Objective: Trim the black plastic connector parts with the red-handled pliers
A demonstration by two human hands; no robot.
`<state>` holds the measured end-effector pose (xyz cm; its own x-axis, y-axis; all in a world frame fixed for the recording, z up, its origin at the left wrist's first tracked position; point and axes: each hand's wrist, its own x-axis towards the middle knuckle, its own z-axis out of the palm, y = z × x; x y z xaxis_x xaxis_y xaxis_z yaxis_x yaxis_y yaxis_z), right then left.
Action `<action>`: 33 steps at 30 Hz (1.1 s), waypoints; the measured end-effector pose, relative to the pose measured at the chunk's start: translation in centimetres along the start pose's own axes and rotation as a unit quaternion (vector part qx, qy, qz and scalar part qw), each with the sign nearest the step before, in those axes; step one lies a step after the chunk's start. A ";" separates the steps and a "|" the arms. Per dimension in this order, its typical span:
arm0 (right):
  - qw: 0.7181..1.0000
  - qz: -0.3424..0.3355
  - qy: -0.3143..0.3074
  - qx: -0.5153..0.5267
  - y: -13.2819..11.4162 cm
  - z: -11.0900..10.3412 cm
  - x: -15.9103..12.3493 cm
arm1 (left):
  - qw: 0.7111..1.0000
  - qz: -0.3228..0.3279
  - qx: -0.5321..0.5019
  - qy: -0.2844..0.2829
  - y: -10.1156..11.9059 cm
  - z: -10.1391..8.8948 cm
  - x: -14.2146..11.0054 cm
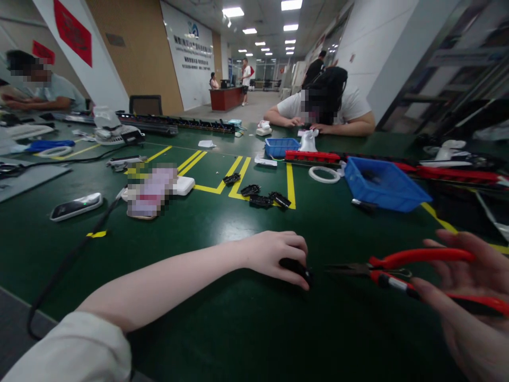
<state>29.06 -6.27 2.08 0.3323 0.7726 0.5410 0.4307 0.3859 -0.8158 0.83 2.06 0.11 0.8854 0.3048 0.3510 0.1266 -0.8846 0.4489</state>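
The left hand (274, 254) is closed around a small black part (299, 269), fingers curled over its top and the thumb along its near side, just left of the tips of the pliers (421, 257). That grip seems meant to steady the part low over the green table (338, 334), its end left free and facing the tips. The right hand (477, 334) holds the pliers loosely: the thumb rests against the lower handle and the fingers spread behind the upper one. The handles stand apart, probably pushed out by the spring between them; whether the nose has any gap is too blurred to tell. The tips point at the part without touching it.

Beyond the pliers and to their left, four black pieces (260, 201) lie loosely grouped by the yellow tape (291, 185), perhaps to keep them together within reach. Straight beyond the pliers, a blue tray (393, 200) has dark items inside, its walls likely keeping them from scattering. A white ring (324, 181) lies flat beyond the pliers' tips, left of the tray.
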 end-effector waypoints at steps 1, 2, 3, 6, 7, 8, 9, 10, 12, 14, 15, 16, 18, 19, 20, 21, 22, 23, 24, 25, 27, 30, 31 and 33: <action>1.000 -0.005 -0.011 0.008 -0.2 -0.1 -0.2 | 1.000 -0.006 -0.006 0.000 0.0 0.0 0.0; 1.000 -0.010 -0.022 0.012 -0.3 -0.3 -0.4 | 1.000 -0.012 -0.012 0.001 0.0 0.0 0.0; 0.999 -0.016 -0.030 0.012 -0.6 -0.4 -0.6 | 1.000 -0.017 -0.017 0.002 0.1 0.0 0.1; 0.998 -0.050 -0.041 -0.013 -1.6 -0.5 -1.1 | 1.000 -0.010 -0.024 0.013 0.1 -0.1 0.1; 0.996 -0.066 -0.049 -0.022 -2.0 -0.4 -1.2 | 1.000 -0.005 -0.021 0.016 0.1 -0.1 0.0; 0.994 -0.081 -0.060 -0.034 -2.4 -0.4 -1.3 | 1.000 0.000 -0.017 0.020 0.2 -0.2 0.0; 0.993 -0.089 -0.069 -0.039 -2.8 -0.5 -1.4 | 1.000 0.006 -0.013 0.024 0.3 -0.3 -0.1; 0.992 -0.086 -0.085 -0.047 -3.1 -0.5 -1.6 | 0.999 0.015 -0.009 0.032 0.5 -0.4 -0.1; 0.991 -0.079 -0.093 -0.057 -3.5 -0.6 -1.8 | 0.997 0.038 0.003 0.067 1.0 -0.7 -0.1; 0.990 -0.088 -0.096 -0.045 -3.6 -0.8 -1.9 | 0.989 0.053 0.023 0.133 1.9 -0.9 0.4; 0.990 -0.084 -0.102 -0.042 -3.6 -0.8 -2.0 | 0.985 0.049 0.032 0.162 2.5 -0.9 0.9; 0.990 -0.082 -0.106 -0.038 -3.6 -0.8 -2.0 | 0.982 0.041 0.040 0.178 3.2 -0.7 1.6; 0.990 -0.071 -0.116 -0.031 -3.7 -0.9 -2.1 | 0.983 0.024 0.049 0.174 4.6 -0.1 3.2; 0.990 -0.073 -0.118 -0.032 -3.7 -0.9 -2.2 | 0.986 0.019 0.050 0.158 5.3 0.4 4.1; 0.989 -0.077 -0.120 -0.035 -3.8 -0.9 -2.2 | 0.989 0.011 0.054 0.136 5.9 0.9 5.0; 0.988 -0.084 -0.121 -0.041 -4.0 -0.9 -2.3 | 0.993 0.006 0.061 0.102 6.4 1.5 5.9; 0.987 -0.092 -0.120 -0.045 -4.0 -1.0 -2.4 | 0.995 -0.004 0.065 0.074 6.9 2.0 6.7; 0.987 -0.096 -0.119 -0.048 -4.1 -1.1 -2.5 | 0.996 -0.023 0.061 0.061 7.1 2.4 7.4; 0.987 -0.101 -0.118 -0.048 -4.0 -1.2 -2.6 | 0.997 -0.037 0.056 0.043 7.3 2.8 7.9; 0.986 -0.106 -0.119 -0.043 -3.9 -1.3 -2.7 | 0.997 -0.044 0.056 0.032 7.3 3.0 8.4; 0.984 -0.118 -0.135 -0.020 -3.5 -1.6 -2.9 | 0.998 -0.035 0.054 0.015 7.1 3.2 8.8; 0.976 -0.109 -0.186 0.016 -2.7 -2.0 -2.9 | 0.999 -0.005 0.050 -0.015 6.9 2.8 9.0; 0.974 -0.095 -0.205 0.020 -2.5 -2.1 -2.8 | 0.998 -0.003 0.055 -0.023 6.9 2.6 9.0; 0.968 -0.078 -0.237 0.007 -2.1 -2.2 -2.6 | 0.997 -0.001 0.072 -0.027 7.2 2.0 9.0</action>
<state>29.17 -10.20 2.88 -0.1606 0.8473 0.5063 0.4322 0.5215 -0.7357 10.60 -2.27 4.81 0.9075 0.2899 0.3039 0.1869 -0.9268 0.3258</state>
